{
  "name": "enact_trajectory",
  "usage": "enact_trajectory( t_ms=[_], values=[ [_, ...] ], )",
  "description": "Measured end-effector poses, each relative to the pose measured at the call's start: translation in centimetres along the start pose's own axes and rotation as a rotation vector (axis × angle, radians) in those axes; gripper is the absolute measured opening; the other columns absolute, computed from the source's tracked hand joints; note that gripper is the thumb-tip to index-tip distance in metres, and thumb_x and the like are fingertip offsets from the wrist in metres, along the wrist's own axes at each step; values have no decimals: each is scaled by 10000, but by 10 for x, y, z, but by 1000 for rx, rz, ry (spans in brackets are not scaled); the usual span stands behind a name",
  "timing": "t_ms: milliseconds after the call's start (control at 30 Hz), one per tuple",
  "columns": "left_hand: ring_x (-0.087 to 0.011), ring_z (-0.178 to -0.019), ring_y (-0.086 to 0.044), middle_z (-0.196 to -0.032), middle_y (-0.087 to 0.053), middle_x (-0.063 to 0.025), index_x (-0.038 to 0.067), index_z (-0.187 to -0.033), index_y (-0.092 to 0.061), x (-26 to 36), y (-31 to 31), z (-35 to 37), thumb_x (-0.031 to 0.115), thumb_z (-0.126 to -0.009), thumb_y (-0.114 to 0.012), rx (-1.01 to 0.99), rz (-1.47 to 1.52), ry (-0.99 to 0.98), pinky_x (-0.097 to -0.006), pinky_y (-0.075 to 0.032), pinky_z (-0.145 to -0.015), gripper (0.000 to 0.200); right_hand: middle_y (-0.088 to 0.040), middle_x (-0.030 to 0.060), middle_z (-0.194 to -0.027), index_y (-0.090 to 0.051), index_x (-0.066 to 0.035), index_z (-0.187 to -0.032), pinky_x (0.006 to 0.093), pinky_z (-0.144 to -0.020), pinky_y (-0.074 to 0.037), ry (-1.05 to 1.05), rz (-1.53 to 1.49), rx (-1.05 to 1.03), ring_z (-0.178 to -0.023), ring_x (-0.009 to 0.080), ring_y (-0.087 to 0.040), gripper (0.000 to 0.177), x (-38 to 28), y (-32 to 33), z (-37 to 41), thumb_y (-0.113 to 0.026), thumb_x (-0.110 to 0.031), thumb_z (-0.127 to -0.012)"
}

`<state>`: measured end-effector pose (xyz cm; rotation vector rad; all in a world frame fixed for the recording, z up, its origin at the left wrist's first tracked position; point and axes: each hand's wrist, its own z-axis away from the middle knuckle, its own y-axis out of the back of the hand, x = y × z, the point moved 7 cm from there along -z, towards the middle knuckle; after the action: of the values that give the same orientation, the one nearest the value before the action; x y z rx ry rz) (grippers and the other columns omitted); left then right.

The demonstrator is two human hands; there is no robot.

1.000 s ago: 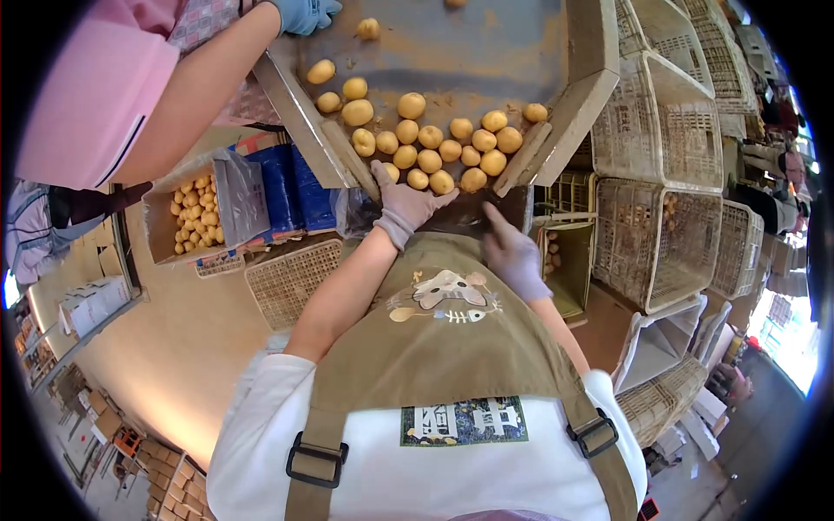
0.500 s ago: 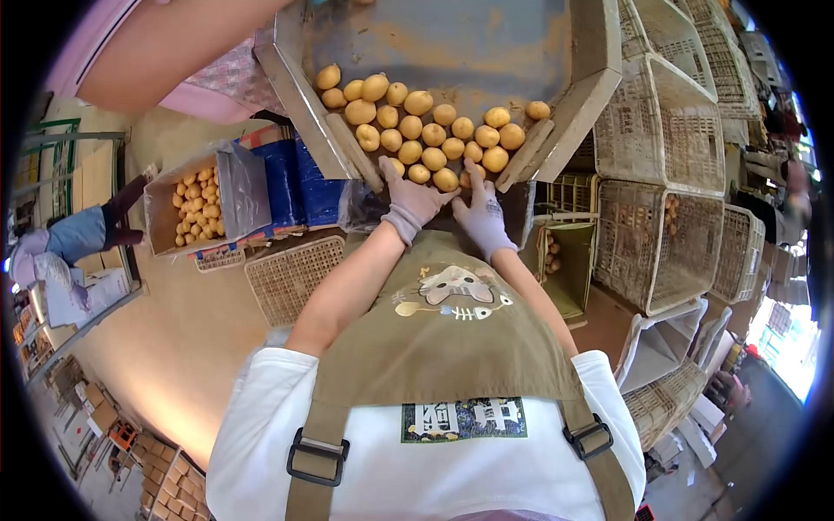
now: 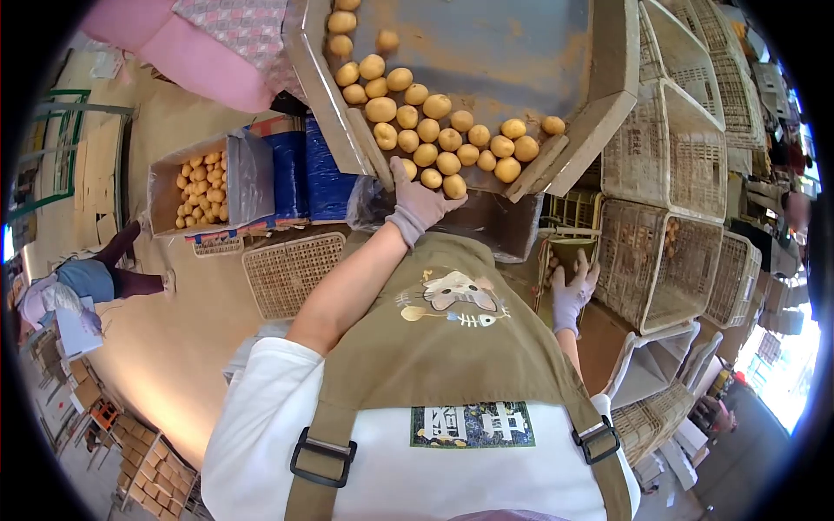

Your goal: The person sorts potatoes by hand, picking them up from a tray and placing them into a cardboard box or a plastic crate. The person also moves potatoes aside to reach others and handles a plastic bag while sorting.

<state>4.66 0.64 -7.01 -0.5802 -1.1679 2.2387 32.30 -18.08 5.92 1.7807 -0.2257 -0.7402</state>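
Round yellow potatoes (image 3: pixel 450 140) lie bunched at the near end of a grey metal chute (image 3: pixel 486 52). At its mouth is my left hand (image 3: pixel 420 205), in a pale lilac glove. Its fingers are spread, touching or close beside the nearest potatoes, and nothing is gripped in it. My right hand (image 3: pixel 573 293), gloved alike, is out to the right, over a green-lined crate (image 3: pixel 584 247) holding some potatoes. The fingers there are apart, with no potato visible in them. Below the chute's mouth hangs a clear plastic liner (image 3: pixel 504 227).
A lined box of potatoes (image 3: pixel 201 191) stands at left, beside blue wrapped packs (image 3: pixel 328 174). An empty-looking plastic crate (image 3: pixel 294 276) is nearer. Stacked crates (image 3: pixel 647 260) line the right side. Another person (image 3: pixel 87 282) is at far left; a pink-clad person (image 3: pixel 208 56) stands beside the chute.
My right hand has left the chute's mouth and moved right to the green-lined crate. My left hand stays by the potatoes. More potatoes show along the chute's left side; the neighbour's arm is out of view.
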Motion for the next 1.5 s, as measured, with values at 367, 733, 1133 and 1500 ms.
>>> enact_trajectory(
  t_ms=[367, 733, 1133, 1500],
  values=[
    [-280, -1272, -494, -1400, -509, -27, 219, -1392, -462, 5, 30, 18, 547, -932, -525, 288, -185, -47, -611, -345, -1068, 569, -440, 175, -1467, -505, -288, -1423, 619, -1107, -192, 765, 161, -284, -1347, 401, -395, 619, -231, -143, -75, -657, -285, -823],
    [-328, -1437, -292, -1547, -350, -47, 214, -1520, -278, -3, -8, 21, 724, -886, -473, 132, 51, -93, -664, -193, -1140, 836, -523, 143, -1398, -641, -232, -1234, 592, -1068, -287, 879, 11, -194, -1283, 370, -479, 400, -338, -161, -152, -642, -308, -842],
    [-295, -1445, -313, -1579, -337, -38, 250, -1522, -322, -7, -6, 5, 786, -885, -268, -93, 7, -93, -605, -289, -1124, 834, -605, 233, -1247, -484, -150, -1320, 492, -1006, -456, 386, -157, -765, -1162, 416, -578, 549, -288, -219, -152, -591, -409, -847],
    [-306, -1458, -288, -1585, -336, -23, 207, -1521, -340, -5, -8, 2, 709, -872, -365, -84, 73, -33, -625, -235, -1143, 822, -640, 176, -1067, -619, -20, -1106, 386, -833, -533, 295, -493, -9, -947, 328, -638, 444, -70, -4, -58, -793, -59, -698]
  ],
)
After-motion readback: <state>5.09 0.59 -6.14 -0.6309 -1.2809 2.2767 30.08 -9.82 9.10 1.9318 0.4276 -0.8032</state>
